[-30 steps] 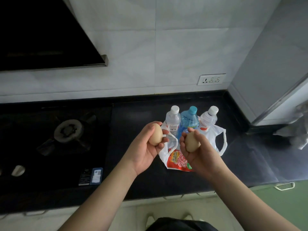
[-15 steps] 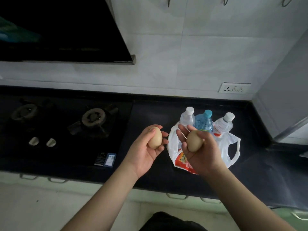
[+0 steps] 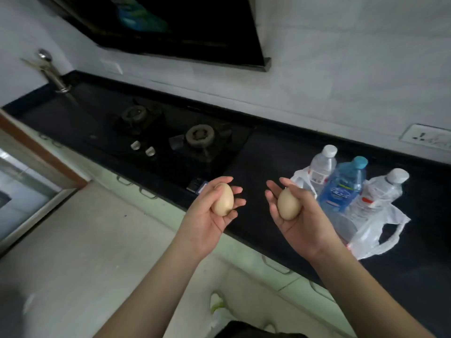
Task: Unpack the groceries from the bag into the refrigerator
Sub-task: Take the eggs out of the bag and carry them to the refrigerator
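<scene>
Two eggs are in view, one per hand. The left hand (image 3: pixel 210 215) is palm up with its fingers curled round a tan egg (image 3: pixel 222 199), thumb lying along the egg's left side. The right hand (image 3: pixel 299 215) is likewise palm up, cupping a second egg (image 3: pixel 288 204) with the fingers curled behind it and the thumb on its right side. Both hands are raised over the near edge of the black desk (image 3: pixel 268 154), well apart from each other and touching nothing else.

The white plastic bag (image 3: pixel 375 230) lies on the desk to the right of the right hand, its mouth slack and one handle loop spread toward the near edge. Three bottles stand upright in or against it: a clear bottle with a white cap (image 3: pixel 322 164) on the left, a blue bottle with a teal cap (image 3: pixel 344 186) in the middle, and another clear white-capped bottle (image 3: pixel 380 191) on the right. Whether other contents are in the bag cannot be told.

Left of the bag, a two-burner gas hob (image 3: pixel 185 142) is set into the desk, with a dark range hood (image 3: pixel 170 28) above it. A tap (image 3: pixel 52 71) stands at the far left end. A wall socket (image 3: pixel 425 137) sits above the bottles. The refrigerator is not identifiable in this view.
</scene>
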Motion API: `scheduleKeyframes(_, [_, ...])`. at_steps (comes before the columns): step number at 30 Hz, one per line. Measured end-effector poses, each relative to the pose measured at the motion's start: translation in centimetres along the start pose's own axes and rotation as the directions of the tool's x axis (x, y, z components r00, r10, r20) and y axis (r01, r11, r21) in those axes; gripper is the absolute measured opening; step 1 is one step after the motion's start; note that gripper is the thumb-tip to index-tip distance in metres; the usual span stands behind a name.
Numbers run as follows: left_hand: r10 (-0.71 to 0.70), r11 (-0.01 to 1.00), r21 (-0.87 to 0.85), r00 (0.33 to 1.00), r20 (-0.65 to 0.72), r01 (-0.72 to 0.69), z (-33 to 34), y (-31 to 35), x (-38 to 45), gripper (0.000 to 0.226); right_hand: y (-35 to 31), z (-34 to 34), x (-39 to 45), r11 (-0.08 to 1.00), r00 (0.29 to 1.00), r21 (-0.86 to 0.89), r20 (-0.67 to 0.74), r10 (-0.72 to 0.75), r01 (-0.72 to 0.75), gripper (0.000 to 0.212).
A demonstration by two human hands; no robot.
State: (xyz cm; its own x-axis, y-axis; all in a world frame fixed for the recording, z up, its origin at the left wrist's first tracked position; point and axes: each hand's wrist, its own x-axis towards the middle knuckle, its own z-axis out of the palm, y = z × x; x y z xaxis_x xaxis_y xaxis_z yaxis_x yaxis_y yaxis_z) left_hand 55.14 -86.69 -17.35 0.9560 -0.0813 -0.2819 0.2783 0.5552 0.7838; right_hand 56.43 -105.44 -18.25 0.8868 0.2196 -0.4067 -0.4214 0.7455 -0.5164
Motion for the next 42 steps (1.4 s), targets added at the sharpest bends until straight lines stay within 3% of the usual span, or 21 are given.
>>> scheduleKeyframes(6, [0.117,0.988,-0.072,0.969,-0.218,-0.135,-5.1,1.7,-6.1,0.02,5.1,4.0,0.1,0.977,0.979,-0.111,0.077,0.191,-0.182,0.022])
scheduleKeyframes(12, [0.228,0.944,-0.132,0.888,-0.399,-0.302,-10.9,3.6,-13.0,0.019,11.8,9.4,-1.0,0.927,0.921,-0.196,0.166,0.353,-0.32,0.022])
scheduleKeyframes(23, [0.333,0.794,-0.173,0.655,-0.679,-0.583,-23.1,5.7,-30.3,0.021,31.2,19.2,-8.4,0.748,0.699,-0.405,0.296,0.651,-0.525,0.023])
scheduleKeyframes(33, [0.369,0.694,-0.076,0.444,-0.817,-0.716,-31.1,7.5,-42.7,0.023,44.7,25.2,-14.6,0.602,0.508,-0.526,0.331,0.795,-0.6,0.023])
scheduleKeyframes(42, [0.346,0.665,0.011,0.295,-0.891,-0.746,-36.3,10.6,-43.6,0.023,50.1,29.8,-12.4,0.512,0.409,-0.592,0.311,0.858,-0.623,0.025])
